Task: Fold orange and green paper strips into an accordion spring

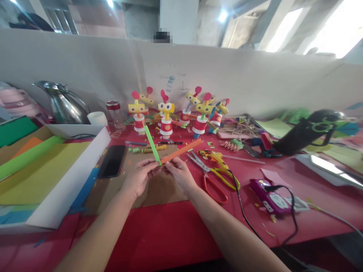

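Both my hands meet over a brown cardboard sheet (107, 196). In the fingers of my left hand (144, 172) is the end of a green paper strip (152, 145), which slants up and away. My right hand (178, 172) pinches the near end of an orange paper strip (184, 150) that points up to the right. The two strips join at a corner between my fingertips, forming a V. Folded paper springs (154, 149) lie just beyond the strips. To the right of my right hand are open scissors (208, 172) with red and yellow handles.
Paper-cup figures (166, 124) stand along the wall. A yellow glue gun (219, 160) is wired toward a purple power strip (270, 198). At left are a phone (112, 161) and a white box (70, 177) of coloured paper; a black bottle (304, 132) leans at right.
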`<state>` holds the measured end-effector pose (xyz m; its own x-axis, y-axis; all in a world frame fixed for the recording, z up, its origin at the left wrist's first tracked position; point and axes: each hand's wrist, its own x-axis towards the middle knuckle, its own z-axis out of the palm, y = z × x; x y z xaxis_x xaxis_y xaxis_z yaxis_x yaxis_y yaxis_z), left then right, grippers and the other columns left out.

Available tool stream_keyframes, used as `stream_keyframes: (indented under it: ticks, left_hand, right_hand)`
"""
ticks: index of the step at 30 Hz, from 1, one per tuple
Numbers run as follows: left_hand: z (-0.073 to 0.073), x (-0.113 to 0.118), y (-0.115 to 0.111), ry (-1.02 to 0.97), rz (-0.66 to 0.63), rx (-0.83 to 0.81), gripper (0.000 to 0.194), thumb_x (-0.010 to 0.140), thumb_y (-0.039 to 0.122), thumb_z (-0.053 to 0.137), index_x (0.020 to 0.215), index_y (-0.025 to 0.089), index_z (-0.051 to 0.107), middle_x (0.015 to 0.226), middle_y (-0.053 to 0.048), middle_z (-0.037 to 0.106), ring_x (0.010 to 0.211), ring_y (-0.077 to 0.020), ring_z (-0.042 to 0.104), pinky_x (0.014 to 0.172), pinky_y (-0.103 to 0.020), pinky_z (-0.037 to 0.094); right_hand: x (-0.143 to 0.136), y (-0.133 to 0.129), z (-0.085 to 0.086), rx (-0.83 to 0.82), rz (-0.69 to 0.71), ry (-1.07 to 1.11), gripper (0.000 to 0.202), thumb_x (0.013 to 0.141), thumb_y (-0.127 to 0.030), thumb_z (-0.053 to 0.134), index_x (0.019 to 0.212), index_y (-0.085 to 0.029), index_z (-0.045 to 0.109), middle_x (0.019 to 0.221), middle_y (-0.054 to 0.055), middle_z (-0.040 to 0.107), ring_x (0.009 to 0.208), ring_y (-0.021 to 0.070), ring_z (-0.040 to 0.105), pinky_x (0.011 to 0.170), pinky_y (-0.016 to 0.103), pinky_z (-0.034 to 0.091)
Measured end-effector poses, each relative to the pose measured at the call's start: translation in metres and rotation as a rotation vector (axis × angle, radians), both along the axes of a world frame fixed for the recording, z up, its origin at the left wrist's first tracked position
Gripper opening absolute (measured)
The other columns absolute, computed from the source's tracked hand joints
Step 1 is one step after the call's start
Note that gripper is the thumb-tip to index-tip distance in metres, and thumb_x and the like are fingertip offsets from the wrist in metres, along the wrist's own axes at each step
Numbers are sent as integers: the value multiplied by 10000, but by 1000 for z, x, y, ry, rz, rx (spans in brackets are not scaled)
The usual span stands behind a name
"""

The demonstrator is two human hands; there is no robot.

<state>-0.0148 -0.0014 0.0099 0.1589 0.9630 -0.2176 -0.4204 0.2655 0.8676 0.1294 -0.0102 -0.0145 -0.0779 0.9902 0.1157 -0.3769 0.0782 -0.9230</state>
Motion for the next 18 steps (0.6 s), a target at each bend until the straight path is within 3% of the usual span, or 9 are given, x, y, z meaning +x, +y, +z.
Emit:
stream_keyframes:
  ticks: [5,11,18]
  left_hand:
    - [-2,1,0,46,-2,3,194,562,179,802,732,116,733,746,-67,734,675,-135,664,700,-246,531]
    - [-4,1,-1,57,17,32,240,527,216,823,726,106,746,721,-68,733,704,-155,662,753,-277,528]
    - [-7,7,-4,142,176,32,281,458,254,853,682,132,735,741,-73,735,733,-213,670,785,-374,536]
  right_hand:
    - [1,5,-7,-3,29,31,205,706,-372,744,811,-207,684,717,-12,624,645,107,549,643,247,426]
    - [1,3,-3,6,46,23,219,721,-379,746,818,-195,677,692,-26,605,603,89,507,607,236,389]
    - [-1,2,-1,9,-2,-15,212,720,-373,741,789,-192,654,678,-22,605,598,93,533,597,236,414]
